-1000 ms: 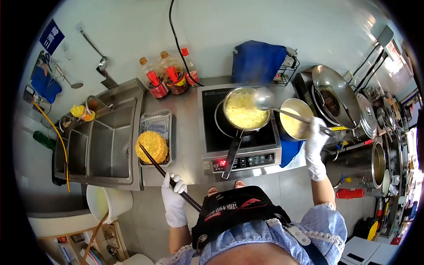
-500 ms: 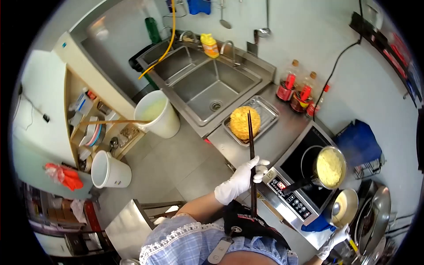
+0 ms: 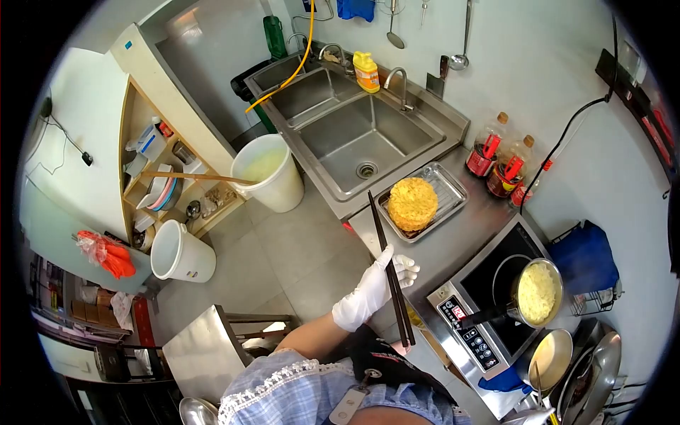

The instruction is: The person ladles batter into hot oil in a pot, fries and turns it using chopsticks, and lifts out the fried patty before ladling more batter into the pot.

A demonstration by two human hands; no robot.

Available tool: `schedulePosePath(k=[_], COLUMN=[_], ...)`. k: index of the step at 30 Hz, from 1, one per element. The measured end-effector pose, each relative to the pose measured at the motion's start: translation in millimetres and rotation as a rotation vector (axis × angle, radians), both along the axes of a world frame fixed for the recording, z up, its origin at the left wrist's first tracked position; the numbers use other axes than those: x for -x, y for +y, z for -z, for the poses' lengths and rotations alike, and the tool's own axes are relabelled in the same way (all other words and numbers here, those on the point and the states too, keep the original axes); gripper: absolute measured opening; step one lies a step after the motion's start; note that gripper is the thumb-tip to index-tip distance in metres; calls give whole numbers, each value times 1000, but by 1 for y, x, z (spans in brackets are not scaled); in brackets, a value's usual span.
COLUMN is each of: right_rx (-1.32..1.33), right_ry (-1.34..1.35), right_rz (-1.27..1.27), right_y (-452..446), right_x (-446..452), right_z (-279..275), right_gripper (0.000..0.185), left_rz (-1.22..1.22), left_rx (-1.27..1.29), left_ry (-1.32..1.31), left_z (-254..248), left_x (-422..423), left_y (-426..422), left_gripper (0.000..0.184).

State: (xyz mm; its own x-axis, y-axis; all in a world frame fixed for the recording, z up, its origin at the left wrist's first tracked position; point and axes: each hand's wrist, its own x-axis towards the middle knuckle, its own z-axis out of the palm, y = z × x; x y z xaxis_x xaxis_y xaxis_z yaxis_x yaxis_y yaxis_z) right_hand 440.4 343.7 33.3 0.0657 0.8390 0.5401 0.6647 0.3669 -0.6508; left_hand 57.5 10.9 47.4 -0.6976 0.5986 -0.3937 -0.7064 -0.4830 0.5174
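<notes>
My gloved left hand (image 3: 374, 290) is closed around a pair of long dark chopsticks (image 3: 386, 248), whose tips point up toward the sink. Beyond it, a stack of round yellow cakes (image 3: 412, 204) sits on a metal tray (image 3: 448, 190). My gloved right hand (image 3: 530, 416) shows only in part at the bottom edge, below a pot (image 3: 553, 356) of pale batter with a utensil standing in it; its fingers are not clear. On the induction cooker (image 3: 473, 287), a small frying pan (image 3: 504, 310) holds a pale yellow mass (image 3: 537, 293).
A double sink (image 3: 372, 138) adjoins the counter. Sauce bottles (image 3: 504, 176) stand by the wall. White buckets (image 3: 273, 185) are on the floor at left, one with a wooden stick across it. Several metal pans (image 3: 588, 382) crowd the lower right.
The view has shifted, so most things appear lower and further right. The chopsticks now lean more to the left. My right hand has dropped mostly out of view, and the utensil in the batter pot has changed position.
</notes>
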Motion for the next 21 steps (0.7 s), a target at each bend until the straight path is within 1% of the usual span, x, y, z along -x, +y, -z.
schedulePosePath(k=[2,4,5,7,8,9,10,11,13,15,17,19,20,21], right_rx=[-202,-253,-19,-19,124,201,280,295,407,721,762,884,766,611], right_ry=[15,97,381,368,333,292,248,199,3,186,283,561,547,503], right_rz=[43,-33,-49,-204,-329,-446,-560,-662,-1032,-1274,-1496,-1644,-1674,-1667], right_y=[-24,-53,-89,-86,-103,-130,-157,-191,-245,-310,-365,-410,-429,-444], right_x=[43,81,124,129,146,177,209,252,313,376,430,474,494,516], right_z=[-51,-83,-116,-76,-68,-62,-59,-55,-29,-4,12,30,25,25], right_gripper=[33,32,32,34,36,33,31,25,44,70,94,103,99,85], left_rz=[-2,14,29,34,45,61,47,35,47,45,36,1,-18,-47], left_rx=[-7,-51,-67,-134,-187,-246,-240,-231,-213,-182,-171,-108,-37,-14], left_ry=[25,82,81,116,128,173,181,188,190,220,294,218,174,153], left_z=[-5,-12,-14,-20,-17,-17,-22,-26,-26,-34,-24,-18,-5,-7], left_x=[11,24,33,52,62,74,84,95,121,146,174,197,210,220], left_y=[-5,-8,-11,-19,-24,-32,-41,-52,-80,-114,-145,-177,-190,-204], left_gripper=[49,51,51,52,53,55,57,59,67,70,70,69,67,65])
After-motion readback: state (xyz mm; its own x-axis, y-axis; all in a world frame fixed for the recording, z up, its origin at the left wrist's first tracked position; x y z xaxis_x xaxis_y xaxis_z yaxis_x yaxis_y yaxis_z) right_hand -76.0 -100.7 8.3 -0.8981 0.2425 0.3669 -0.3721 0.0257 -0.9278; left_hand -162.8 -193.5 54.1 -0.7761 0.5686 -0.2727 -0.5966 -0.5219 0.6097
